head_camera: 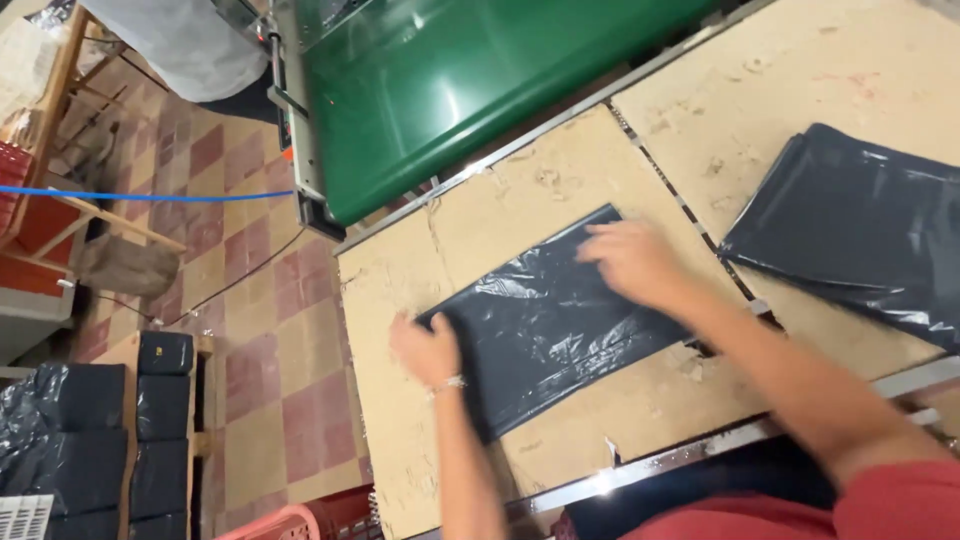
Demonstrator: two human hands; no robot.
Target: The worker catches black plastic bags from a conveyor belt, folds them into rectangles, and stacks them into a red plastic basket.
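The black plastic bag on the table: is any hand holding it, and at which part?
Neither hand grips it. The left hand presses flat on the left end of the black plastic bag; the right hand, blurred, lies on its upper right part.

Single head view, steeply down, near worktable (640, 420).

From my remote seat I see two bare forearms, no long sleeves. The left hand (425, 348) has a thin, pale beaded bracelet (449, 383) just behind it on the wrist. The right hand (632, 262) wears no ring I can see; a short red fabric sleeve (895, 505) shows at that arm's upper end.
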